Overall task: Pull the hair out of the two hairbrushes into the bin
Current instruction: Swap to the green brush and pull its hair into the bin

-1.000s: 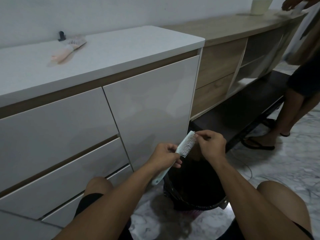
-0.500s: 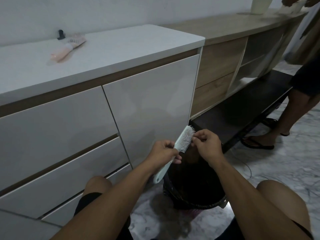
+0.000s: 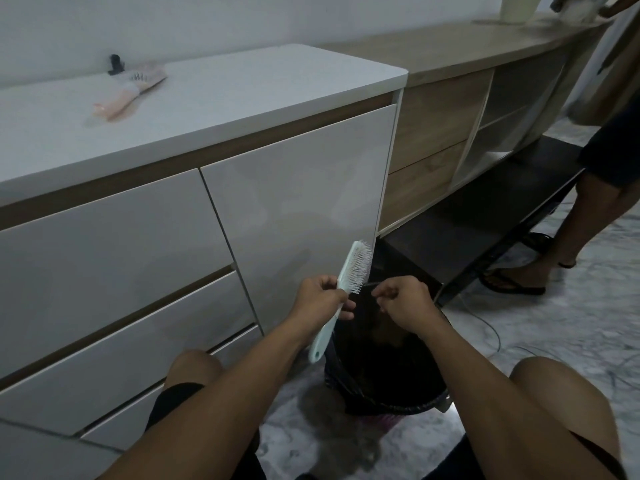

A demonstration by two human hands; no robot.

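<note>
My left hand (image 3: 323, 296) grips a pale green hairbrush (image 3: 356, 268) by the neck, head up, bristles facing right. Just right of the bristles, my right hand (image 3: 403, 294) is pinched on a thin strand of hair that stretches from the brush's lower bristles to my fingers. Both hands are above a black-lined bin (image 3: 391, 375) on the floor between my knees. A second, pink hairbrush (image 3: 130, 90) lies on the white cabinet top (image 3: 242, 95) at the far left.
White drawer cabinet fronts stand close on my left. A wooden shelf unit (image 3: 446, 109) and a low dark bench (image 3: 485, 209) run to the right. Another person's legs in sandals (image 3: 512, 282) stand on the marble floor at the right. A thin cable lies there.
My right hand has drawn down and away from the upper bristles, pulling a strand of hair out to the right. The brush has tipped more upright in my left hand.
</note>
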